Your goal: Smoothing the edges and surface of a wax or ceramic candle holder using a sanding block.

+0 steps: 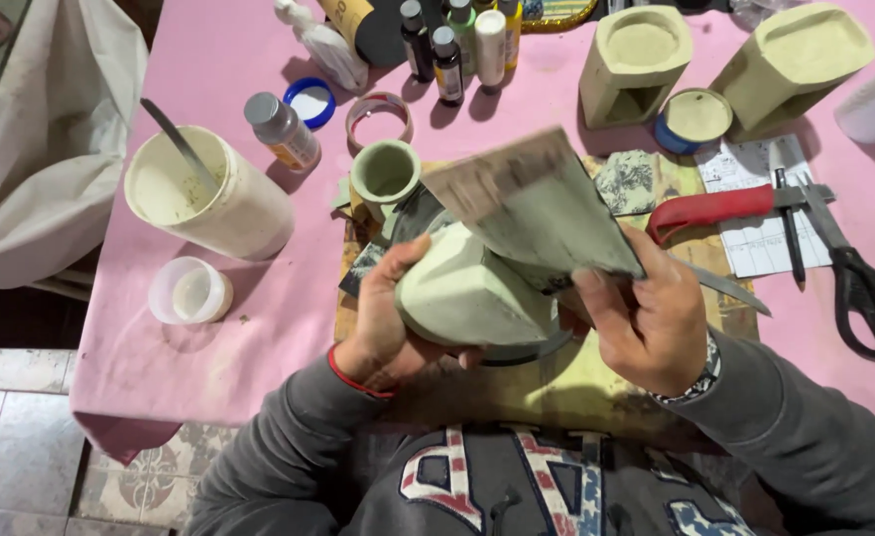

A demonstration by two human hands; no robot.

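My left hand (386, 316) grips a pale green, boxy clay-like piece (462, 296) from its left side, above a round dark plate (527, 347). My right hand (646, 323) pinches a folded grey sheet of abrasive paper (542, 213) and holds it against the top of the piece. A red cord circles my left wrist, a beaded band my right. A small pale green cup (386, 174) stands just beyond the piece.
On the pink cloth (229, 328) stand a white tub with a stick (204, 194), a small lidded cup (189, 291), several small bottles (452, 45), and two hollow pale green blocks (636, 65). A red-handled knife (715, 208) and black scissors (859, 283) lie right.
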